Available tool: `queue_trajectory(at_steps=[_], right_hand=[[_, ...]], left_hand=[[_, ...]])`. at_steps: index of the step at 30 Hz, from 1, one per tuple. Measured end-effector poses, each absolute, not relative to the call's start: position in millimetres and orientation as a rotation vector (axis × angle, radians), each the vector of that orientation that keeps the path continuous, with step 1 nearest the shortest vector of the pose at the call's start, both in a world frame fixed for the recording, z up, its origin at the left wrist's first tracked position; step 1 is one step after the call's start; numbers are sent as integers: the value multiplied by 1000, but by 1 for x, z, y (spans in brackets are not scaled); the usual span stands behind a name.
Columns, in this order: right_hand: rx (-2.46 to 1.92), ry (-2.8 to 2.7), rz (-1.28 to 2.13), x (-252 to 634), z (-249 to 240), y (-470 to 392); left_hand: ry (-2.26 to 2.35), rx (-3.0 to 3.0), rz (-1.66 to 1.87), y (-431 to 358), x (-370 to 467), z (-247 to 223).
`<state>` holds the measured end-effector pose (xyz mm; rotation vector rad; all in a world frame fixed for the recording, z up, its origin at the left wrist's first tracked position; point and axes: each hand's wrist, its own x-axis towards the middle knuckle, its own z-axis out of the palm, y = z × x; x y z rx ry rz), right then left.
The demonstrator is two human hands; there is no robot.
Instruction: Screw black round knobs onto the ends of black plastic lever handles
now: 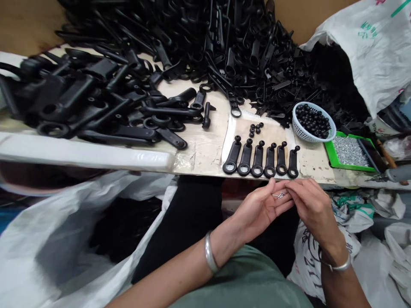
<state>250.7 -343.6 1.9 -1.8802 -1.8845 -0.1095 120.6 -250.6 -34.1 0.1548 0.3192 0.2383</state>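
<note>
My left hand (261, 208) is turned palm up and cupped, with a few small silver screws (280, 195) lying on its fingers. Over those fingertips my right hand (312, 206) closes in a pinch; what sits between its fingertips is hidden. Just beyond both hands, several black crank handles (257, 159) stand in a row at the table's front edge. Each has a ring at the near end and a round knob at the far end. Behind the row lies a small group of loose black knobs (256, 129).
A large heap of black plastic handles (96, 81) covers the table's back and left. At right stand a light blue basket (298, 128) of black balls and a green tray (332, 160) of small silver screws. White sacks (41, 256) hang below the table's edge.
</note>
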Motion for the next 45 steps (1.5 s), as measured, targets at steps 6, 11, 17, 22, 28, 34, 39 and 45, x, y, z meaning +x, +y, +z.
queue_trajectory(at_steps=[6,11,17,22,28,34,39,45], right_hand=[[-1870,-1338,66,292,5,-320],[-1845,-995,63,327,-8,-283],[-1871,-1013,113,335,-12,-265],[-1899,-1049,114,335,-12,-265],[-1930,-1198,25,335,-11,-262],[-2000,-1520,-247,318,4,-279],[-1868,-1632,94,282,18,-314],[-1757,-2016,132,254,14,-328]], left_hand=[[419,128,210,-249,121,-30],[440,139,208,-248,118,-31],[429,137,214,-244,116,-36],[405,132,211,-243,115,-38],[382,107,210,-243,115,-35],[354,61,238,-241,113,-32],[321,56,252,-240,112,-31],[229,95,277,-243,112,-30]])
